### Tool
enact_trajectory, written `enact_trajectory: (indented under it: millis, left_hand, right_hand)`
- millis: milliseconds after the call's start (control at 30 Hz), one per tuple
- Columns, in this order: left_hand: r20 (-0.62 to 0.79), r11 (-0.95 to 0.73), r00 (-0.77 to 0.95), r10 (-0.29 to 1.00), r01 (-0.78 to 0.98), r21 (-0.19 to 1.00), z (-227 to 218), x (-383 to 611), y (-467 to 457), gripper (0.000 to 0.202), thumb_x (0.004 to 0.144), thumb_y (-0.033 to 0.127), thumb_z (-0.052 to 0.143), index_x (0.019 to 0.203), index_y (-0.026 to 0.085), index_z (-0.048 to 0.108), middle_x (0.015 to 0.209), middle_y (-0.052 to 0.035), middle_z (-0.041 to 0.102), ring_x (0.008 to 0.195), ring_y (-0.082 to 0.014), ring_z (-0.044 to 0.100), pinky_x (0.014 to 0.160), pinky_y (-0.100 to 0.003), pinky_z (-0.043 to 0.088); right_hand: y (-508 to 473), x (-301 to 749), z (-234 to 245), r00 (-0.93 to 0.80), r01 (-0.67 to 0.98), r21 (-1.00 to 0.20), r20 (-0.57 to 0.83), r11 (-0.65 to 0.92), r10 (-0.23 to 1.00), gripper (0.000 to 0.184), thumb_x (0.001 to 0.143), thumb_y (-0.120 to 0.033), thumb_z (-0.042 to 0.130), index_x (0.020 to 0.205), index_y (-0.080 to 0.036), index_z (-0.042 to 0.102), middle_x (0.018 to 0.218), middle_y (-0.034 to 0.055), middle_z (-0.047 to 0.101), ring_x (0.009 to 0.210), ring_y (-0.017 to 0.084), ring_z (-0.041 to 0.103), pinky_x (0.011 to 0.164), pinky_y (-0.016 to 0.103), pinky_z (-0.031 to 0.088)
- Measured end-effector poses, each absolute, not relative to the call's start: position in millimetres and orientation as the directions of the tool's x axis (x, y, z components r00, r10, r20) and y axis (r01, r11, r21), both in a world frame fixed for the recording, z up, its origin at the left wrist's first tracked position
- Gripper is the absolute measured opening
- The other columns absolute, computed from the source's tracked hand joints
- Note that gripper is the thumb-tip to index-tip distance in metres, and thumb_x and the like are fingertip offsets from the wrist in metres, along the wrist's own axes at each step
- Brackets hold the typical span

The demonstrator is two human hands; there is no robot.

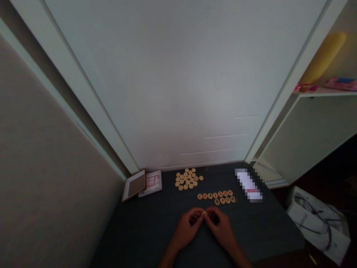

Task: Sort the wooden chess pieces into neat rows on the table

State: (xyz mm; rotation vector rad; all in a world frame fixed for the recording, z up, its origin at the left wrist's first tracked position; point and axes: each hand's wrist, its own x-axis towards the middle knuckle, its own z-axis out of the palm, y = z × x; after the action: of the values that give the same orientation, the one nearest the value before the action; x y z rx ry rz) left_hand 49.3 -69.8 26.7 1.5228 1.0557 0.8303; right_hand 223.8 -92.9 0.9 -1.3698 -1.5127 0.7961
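Note:
Both my hands meet at the near middle of a dark table (pixel 139 230). My left hand (pixel 187 226) and my right hand (pixel 221 225) pinch one round tan game disc (pixel 204 214) between their fingertips. Just beyond them lie two short rows of discs with red and dark marks face up (pixel 217 197). Farther back sits a cluster of several plain tan discs (pixel 187 179), face down.
An open flat box (pixel 135 185) and a white sheet with red lines (pixel 152 182) lie at the back left. A blurred white object (pixel 248 185) lies at the back right. A pale wall rises behind; a white shelf unit (pixel 306 130) and a bag (pixel 320 223) stand on the right.

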Motion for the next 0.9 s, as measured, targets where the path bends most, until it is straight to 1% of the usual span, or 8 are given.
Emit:
enact_trajectory:
  millis: [133, 367, 500, 633, 800, 900]
  left_hand:
    - [-0.017, -0.066, 0.362, 0.932, 0.217, 0.974, 28.2, 49.9, -70.8, 0.031, 0.091, 0.046, 0.062, 0.11, 0.024, 0.073, 0.104, -0.0058, 0.079, 0.093, -0.0233, 0.072, 0.084, -0.032, 0.055]
    - [-0.039, -0.036, 0.35, 0.936, 0.205, 0.978, 26.7, 47.9, -69.6, 0.033, 0.091, 0.047, 0.062, 0.113, 0.024, 0.071, 0.107, -0.0065, 0.079, 0.097, -0.0241, 0.073, 0.086, -0.032, 0.055]
    - [-0.035, -0.034, 0.331, 0.943, 0.202, 0.979, 25.1, 49.2, -67.8, 0.032, 0.09, 0.048, 0.062, 0.11, 0.023, 0.071, 0.103, -0.0068, 0.079, 0.094, -0.0238, 0.073, 0.084, -0.032, 0.056]
    - [-0.028, -0.037, 0.288, 0.957, 0.22, 0.975, 23.5, 53.0, -64.9, 0.032, 0.09, 0.049, 0.061, 0.104, 0.023, 0.071, 0.099, -0.0063, 0.079, 0.092, -0.0234, 0.073, 0.082, -0.03, 0.056]
    - [-0.012, -0.044, 0.253, 0.967, 0.213, 0.976, 19.9, 55.7, -63.2, 0.03, 0.09, 0.049, 0.061, 0.096, 0.021, 0.071, 0.09, -0.0054, 0.079, 0.085, -0.0231, 0.074, 0.077, -0.029, 0.056]
    - [-0.031, -0.017, 0.265, 0.964, 0.179, 0.984, 19.3, 54.3, -64.9, 0.032, 0.091, 0.049, 0.06, 0.101, 0.021, 0.071, 0.094, -0.0056, 0.079, 0.082, -0.0222, 0.074, 0.075, -0.029, 0.057]
  right_hand:
    - [-92.6, 224.1, -0.9, 0.037, 0.386, -0.908, 0.191, 0.162, 0.981, 0.023, 0.092, -0.044, 0.063, 0.092, -0.022, 0.07, 0.081, 0.0028, 0.074, 0.073, 0.019, 0.068, 0.068, 0.026, 0.051]
    - [-92.3, 223.0, 3.4, 0.027, 0.375, -0.904, 0.232, 0.205, 0.972, 0.019, 0.094, -0.038, 0.06, 0.095, -0.022, 0.07, 0.084, 0.0034, 0.074, 0.076, 0.019, 0.069, 0.069, 0.026, 0.053]
    - [-92.2, 222.9, 2.7, 0.002, 0.374, -0.897, 0.254, 0.234, 0.967, 0.017, 0.091, -0.036, 0.062, 0.099, -0.022, 0.07, 0.085, 0.0031, 0.074, 0.076, 0.019, 0.069, 0.07, 0.026, 0.053]
    - [-91.2, 222.7, 1.4, -0.027, 0.387, -0.883, 0.277, 0.265, 0.961, 0.018, 0.09, -0.033, 0.063, 0.104, -0.023, 0.069, 0.088, 0.0031, 0.073, 0.078, 0.018, 0.069, 0.072, 0.027, 0.053]
    - [-91.8, 222.6, 3.2, -0.041, 0.396, -0.874, 0.289, 0.281, 0.957, 0.021, 0.091, -0.038, 0.062, 0.103, -0.023, 0.071, 0.089, 0.0044, 0.074, 0.078, 0.019, 0.069, 0.071, 0.027, 0.054]
    - [-92.6, 222.4, 4.9, -0.024, 0.389, -0.879, 0.288, 0.274, 0.957, 0.025, 0.092, -0.043, 0.061, 0.104, -0.023, 0.071, 0.089, 0.0057, 0.074, 0.077, 0.02, 0.069, 0.07, 0.028, 0.056]
